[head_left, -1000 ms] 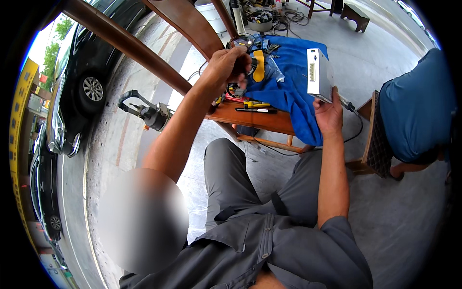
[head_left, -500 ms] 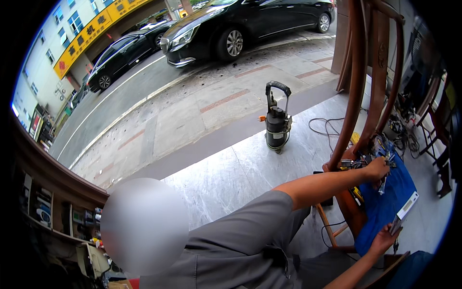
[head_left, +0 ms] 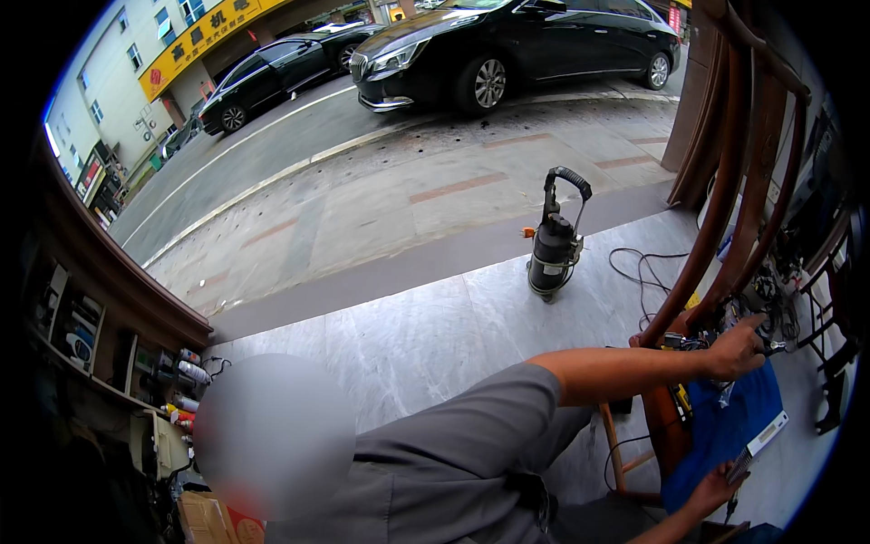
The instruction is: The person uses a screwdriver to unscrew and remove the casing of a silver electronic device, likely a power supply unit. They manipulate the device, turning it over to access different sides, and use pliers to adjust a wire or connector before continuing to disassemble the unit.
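While held, the box [head_left: 768, 433] extends beyond right grip [head_left: 714, 491].

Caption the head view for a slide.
Right hand holds a boxy white device; left hand is near the blue cloth.

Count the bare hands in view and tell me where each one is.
2: the left hand, at the upper end of the blue cloth, and the right hand, holding the white box. Others may be hidden.
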Available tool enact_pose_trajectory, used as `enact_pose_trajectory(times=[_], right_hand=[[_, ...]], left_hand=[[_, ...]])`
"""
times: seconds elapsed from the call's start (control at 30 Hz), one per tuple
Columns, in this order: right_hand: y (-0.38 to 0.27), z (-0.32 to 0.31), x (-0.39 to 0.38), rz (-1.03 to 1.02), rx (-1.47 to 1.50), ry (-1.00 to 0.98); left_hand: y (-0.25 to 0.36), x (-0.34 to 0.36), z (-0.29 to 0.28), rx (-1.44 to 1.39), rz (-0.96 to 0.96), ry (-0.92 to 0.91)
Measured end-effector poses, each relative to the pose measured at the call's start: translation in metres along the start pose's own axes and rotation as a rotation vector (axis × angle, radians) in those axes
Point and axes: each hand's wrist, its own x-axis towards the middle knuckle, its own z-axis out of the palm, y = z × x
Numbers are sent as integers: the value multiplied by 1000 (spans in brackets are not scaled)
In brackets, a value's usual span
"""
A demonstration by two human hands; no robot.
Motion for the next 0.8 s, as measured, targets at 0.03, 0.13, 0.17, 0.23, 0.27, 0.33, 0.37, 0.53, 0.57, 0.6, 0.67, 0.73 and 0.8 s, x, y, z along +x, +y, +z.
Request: enact_pose_trajectory(times=[0.03, 0.13, 0.17, 0.23, 0.27, 0.33, 0.37, 0.53, 0.57, 0.6, 0.67, 0.73, 0.8], right_hand=[[3, 10, -2, -23, -42, 42], [-7, -13, 12, -37, -84, -27], [-9, -24, 18, -19, -63, -84], [-16, -38, 23, -14, -65, -133], [-22, -43, 24, -18, -69, -155], [-18, -42, 25, 3, -61, -163], [-16, -40, 25, 11, -57, -166], [-4, 2, 4, 95, 81, -118], [-9, 6, -1, 102, 148, -120], [-19, 3, 0, 90, 129, -114], [-19, -4, 4, 126, 109, -111], [-14, 2, 1, 132, 97, -142], [-11, 10, 0, 122, 74, -125]], left_hand=[[-5, 3, -2, -10, 106, 54], [8, 15, -6, -344, -363, -218], [9, 15, 0, -533, -510, -178], [24, 12, 0, -827, -738, -122], [30, 12, 2, -979, -850, -100], [19, 3, 3, -1070, -850, -72], [14, 1, 6, -1108, -861, -39], [-8, -11, 4, -1090, -883, -35], [3, -13, 2, -1035, -913, -90], [18, -8, -2, -980, -925, -147], [16, -12, -6, -986, -905, -196], [21, -17, -14, -851, -884, -233], [20, -23, -19, -696, -788, -224]])
